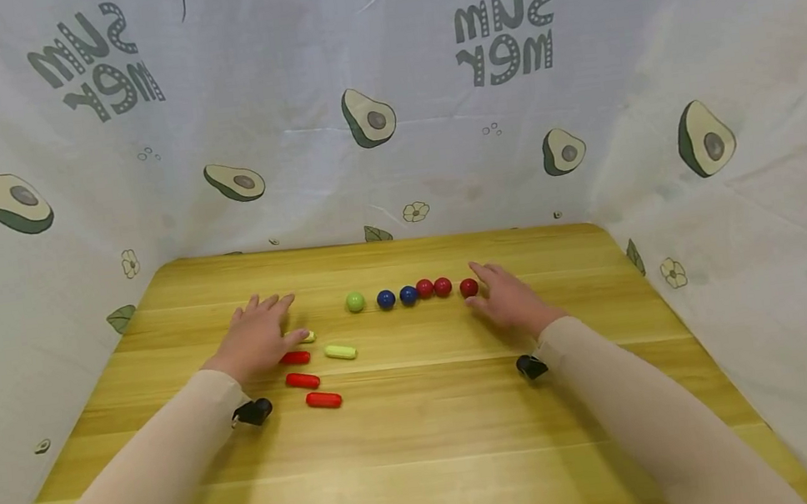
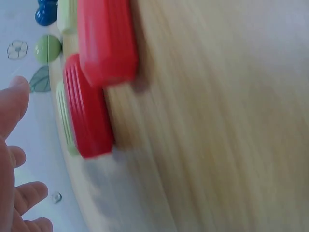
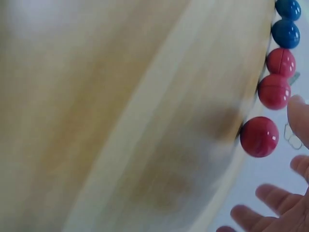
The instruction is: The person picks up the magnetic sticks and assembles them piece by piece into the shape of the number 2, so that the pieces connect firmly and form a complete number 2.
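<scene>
My left hand (image 1: pixel 254 338) is spread above the left of the table, partly covering a red stick (image 1: pixel 295 357) and a pale green stick (image 1: pixel 311 336). Closer to me lie two more red sticks (image 1: pixel 302 380), with a second pale green stick (image 1: pixel 341 351) to their right. At the right end of a row of balls, my right hand (image 1: pixel 511 299) has its fingers spread beside a red ball (image 1: pixel 468 288). In the right wrist view the same red ball (image 3: pixel 259 137) sits apart from the fingers. Neither hand holds anything.
Leftward along the row come two touching red balls (image 1: pixel 434 288), two blue balls (image 1: pixel 397 297) and a green ball (image 1: pixel 355 302). All rest on a wooden table (image 1: pixel 415 469). A white cloth (image 1: pixel 276 74) printed with avocados hangs behind and at both sides.
</scene>
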A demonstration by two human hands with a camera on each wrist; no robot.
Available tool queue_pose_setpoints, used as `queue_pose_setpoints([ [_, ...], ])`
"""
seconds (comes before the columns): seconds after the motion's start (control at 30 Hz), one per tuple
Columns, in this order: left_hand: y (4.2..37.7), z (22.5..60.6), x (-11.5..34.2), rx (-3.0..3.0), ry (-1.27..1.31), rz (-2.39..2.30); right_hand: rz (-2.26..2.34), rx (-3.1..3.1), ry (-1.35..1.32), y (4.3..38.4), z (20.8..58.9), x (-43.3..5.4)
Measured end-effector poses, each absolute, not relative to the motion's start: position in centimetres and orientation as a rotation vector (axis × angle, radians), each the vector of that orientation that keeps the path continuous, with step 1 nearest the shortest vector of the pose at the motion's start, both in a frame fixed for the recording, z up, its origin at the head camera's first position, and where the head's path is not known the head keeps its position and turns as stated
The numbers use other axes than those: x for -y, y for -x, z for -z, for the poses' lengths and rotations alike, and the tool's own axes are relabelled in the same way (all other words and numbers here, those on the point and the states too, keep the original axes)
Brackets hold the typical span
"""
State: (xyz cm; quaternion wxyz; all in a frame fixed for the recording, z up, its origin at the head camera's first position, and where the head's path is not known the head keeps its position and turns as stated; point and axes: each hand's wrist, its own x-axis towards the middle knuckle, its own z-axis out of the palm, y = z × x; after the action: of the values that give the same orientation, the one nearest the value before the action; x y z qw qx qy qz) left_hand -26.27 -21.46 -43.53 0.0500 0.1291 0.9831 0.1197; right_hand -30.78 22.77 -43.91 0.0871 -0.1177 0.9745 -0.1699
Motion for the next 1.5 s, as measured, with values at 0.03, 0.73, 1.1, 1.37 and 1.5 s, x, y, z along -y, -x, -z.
queue_pose_setpoints([
  [0.03,26.3,43.6,21.7,-2.991,-0.389,-0.368,0.522,-2.894,0.345,31.0,43.9,-22.8],
  [0.73,26.0,44.8,22.7,-2.909,-0.485,-0.502,0.645,-2.844,0.34,32.8,45.0,-23.2],
  [1.1,26.1,45.2,22.7,-2.937,-0.468,-0.487,0.692,-2.757,0.34,32.1,44.8,-23.9],
  [1.37,26.1,45.3,22.5,-2.946,-0.454,-0.465,0.706,-2.743,0.368,31.4,44.8,-24.2],
  [1.5,26.2,45.3,22.5,-2.941,-0.416,-0.49,0.715,-2.739,0.381,31.2,44.8,-24.3],
])
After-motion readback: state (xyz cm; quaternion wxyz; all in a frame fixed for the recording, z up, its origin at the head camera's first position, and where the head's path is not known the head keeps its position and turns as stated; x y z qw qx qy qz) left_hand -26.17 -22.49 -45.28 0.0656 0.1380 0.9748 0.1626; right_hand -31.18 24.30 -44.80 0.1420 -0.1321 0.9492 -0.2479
